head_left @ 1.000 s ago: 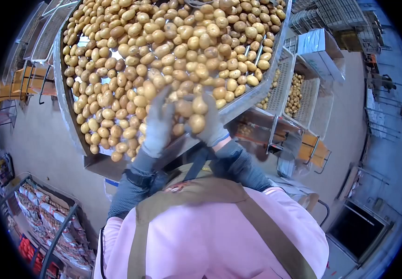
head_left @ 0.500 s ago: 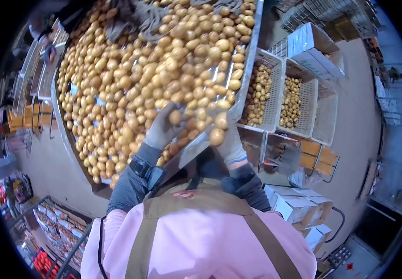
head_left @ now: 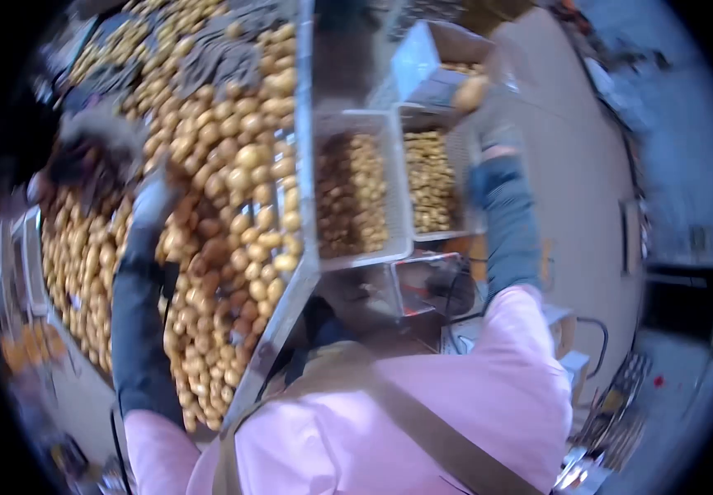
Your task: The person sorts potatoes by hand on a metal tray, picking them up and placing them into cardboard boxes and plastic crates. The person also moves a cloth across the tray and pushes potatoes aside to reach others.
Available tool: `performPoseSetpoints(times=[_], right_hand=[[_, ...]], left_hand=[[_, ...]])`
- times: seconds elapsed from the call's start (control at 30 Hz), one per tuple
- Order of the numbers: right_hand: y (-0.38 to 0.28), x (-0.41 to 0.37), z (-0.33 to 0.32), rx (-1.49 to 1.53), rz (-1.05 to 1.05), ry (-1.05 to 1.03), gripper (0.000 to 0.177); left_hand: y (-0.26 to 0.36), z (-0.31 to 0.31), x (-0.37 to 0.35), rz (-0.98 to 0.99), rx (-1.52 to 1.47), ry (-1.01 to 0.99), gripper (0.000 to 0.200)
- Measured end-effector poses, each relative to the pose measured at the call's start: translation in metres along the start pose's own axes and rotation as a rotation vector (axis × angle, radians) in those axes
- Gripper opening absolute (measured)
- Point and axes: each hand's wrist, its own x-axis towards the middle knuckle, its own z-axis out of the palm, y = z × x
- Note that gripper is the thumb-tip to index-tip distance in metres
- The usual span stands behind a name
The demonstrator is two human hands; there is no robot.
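Potatoes cover the large metal-edged sorting table. My left hand, gloved and smeared by motion, reaches over the heap at the left; its fingers are too blurred to read. Out to the right, my gloved right hand has a large potato at its fingertips. It is close to the near side of a white cardboard box, in which more potatoes show. Below that hand stands a plastic crate of small potatoes.
Beside the table is another crate of potatoes. Grey cloths lie on the heap. A person's blurred sleeve reaches in from the left. Concrete floor runs along the right. Cartons stand near my right side.
My view has turned right. My right hand has swung from the table's near edge out to the cardboard box with a potato. My left hand now lies farther left over the heap.
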Motion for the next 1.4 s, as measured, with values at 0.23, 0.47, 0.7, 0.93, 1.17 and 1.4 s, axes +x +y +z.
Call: performPoseSetpoints(times=[0.23, 0.47, 0.7, 0.93, 1.17, 1.4], right_hand=[[-0.114, 0.027, 0.016, 1.250, 0.702, -0.004, 0.045], [-0.337, -0.174, 0.086, 1.289, 0.639, -1.050, 0.035], [-0.147, -0.027, 0.008, 0.390, 0.225, -0.195, 0.033], [-0.093, 0.056, 0.007, 1.072, 0.816, 0.191, 0.045], [-0.250, 0.022, 0.168, 0.504, 0.318, -0.640, 0.058], [-0.317, 0.011, 0.268, -0.069, -0.121, -0.520, 0.064]], left_hand=[[0.046, -0.010, -0.036, -0.272, -0.096, 0.203, 0.068], [0.178, -0.006, -0.095, 0.049, -0.328, -0.220, 0.075], [0.155, 0.057, 0.008, 0.090, 0.307, -0.355, 0.074], [0.161, 0.074, 0.034, 0.073, 0.299, -0.326, 0.067], [0.146, 0.038, -0.028, -0.071, 0.077, -0.362, 0.064], [0.139, 0.003, -0.095, -0.483, -1.138, -0.111, 0.071]])
